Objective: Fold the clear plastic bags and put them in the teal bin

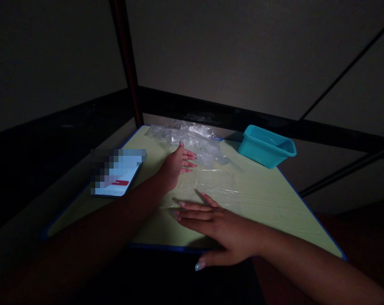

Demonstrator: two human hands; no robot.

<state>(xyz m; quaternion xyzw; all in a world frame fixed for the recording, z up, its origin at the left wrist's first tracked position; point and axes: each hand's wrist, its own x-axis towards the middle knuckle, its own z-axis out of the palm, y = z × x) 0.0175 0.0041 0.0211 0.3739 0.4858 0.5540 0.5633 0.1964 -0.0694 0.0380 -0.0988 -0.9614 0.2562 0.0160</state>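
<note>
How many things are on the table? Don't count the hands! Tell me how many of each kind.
Phone: 1
Tub: 1
Clear plastic sheet: 1
Total: 3

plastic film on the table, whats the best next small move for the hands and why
Probably slide the left hand forward onto the crumpled part of the clear plastic film to flatten it. That part lies bunched at the far edge of the pale green table, just beyond those fingertips, while the film near the right hand lies flatter.
</note>
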